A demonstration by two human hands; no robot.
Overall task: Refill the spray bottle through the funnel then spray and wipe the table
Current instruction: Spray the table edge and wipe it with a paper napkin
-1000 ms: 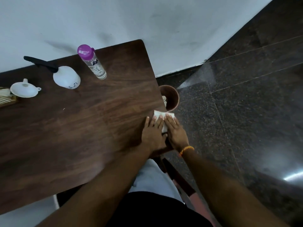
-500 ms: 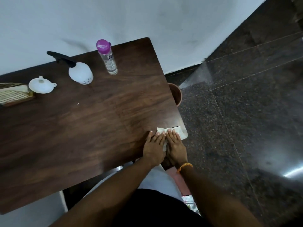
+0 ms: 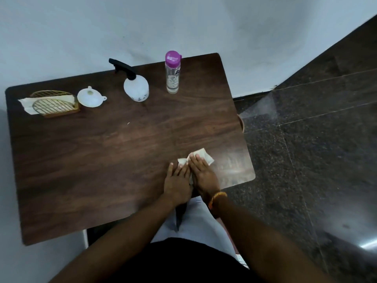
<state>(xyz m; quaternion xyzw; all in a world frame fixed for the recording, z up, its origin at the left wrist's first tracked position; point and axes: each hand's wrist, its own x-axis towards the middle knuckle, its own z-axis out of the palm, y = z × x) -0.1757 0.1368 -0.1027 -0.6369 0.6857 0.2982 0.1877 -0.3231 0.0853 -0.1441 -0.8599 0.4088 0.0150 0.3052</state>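
Note:
A white paper napkin (image 3: 204, 155) lies flat on the dark wooden table (image 3: 102, 160) near its front right corner. My left hand (image 3: 177, 180) and my right hand (image 3: 202, 173) press side by side on the napkin, palms down, fingers stretched. At the back of the table stands the white spray bottle (image 3: 136, 86) with a black trigger head. To its left lies a white funnel (image 3: 90, 97), mouth down. A clear bottle (image 3: 172, 73) with a purple cap stands to its right.
A gold wire napkin holder (image 3: 52, 105) with paper napkins sits at the back left. A brown bin rim (image 3: 241, 123) peeks out past the table's right edge. A white wall runs behind the table, and dark stone floor lies to the right.
Both hands have slid the napkin away from the table's right edge, toward the middle. The view has shifted so more of the table's left side shows.

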